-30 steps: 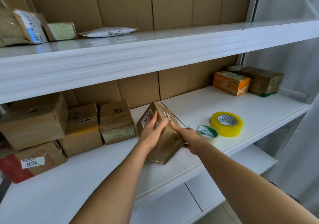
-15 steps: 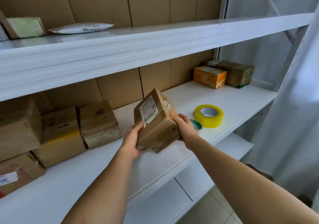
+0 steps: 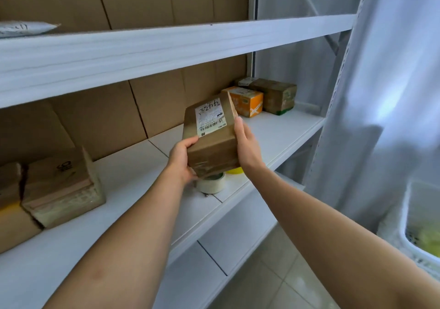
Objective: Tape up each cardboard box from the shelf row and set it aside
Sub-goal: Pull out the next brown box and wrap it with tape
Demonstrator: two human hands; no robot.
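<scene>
I had the cardboard box (image 3: pixel 210 139) up off the white shelf (image 3: pixel 133 165), held in the air between both hands, tilted, its white shipping label (image 3: pixel 210 117) facing the camera with handwritten digits at the top. My left hand (image 3: pixel 182 159) gripped the lower left corner, thumb on the front face and fingers curled under the bottom. My right hand (image 3: pixel 246 143) lay flat along the right side, fingers straight and pressing the face, not curled round it.

Directly below the box a white tape roll (image 3: pixel 212 183) sat on the shelf near the front edge, with a yellow tape roll (image 3: pixel 234 171) just behind it, mostly hidden by the box.

At the far right end of the same shelf an orange box (image 3: pixel 246 101) stood touching or just beside a brown box (image 3: pixel 276 95); I could not tell which. On the left side of the shelf sat a brown box with a printed mark (image 3: pixel 64 185), and the edge of another box (image 3: pixel 10 204) beside it ran out of frame.

On the upper shelf (image 3: pixel 166 44) a white mailer bag (image 3: pixel 23 28) lay at the left. A white basket (image 3: pixel 419 225) showed at lower right, contents blurred.
</scene>
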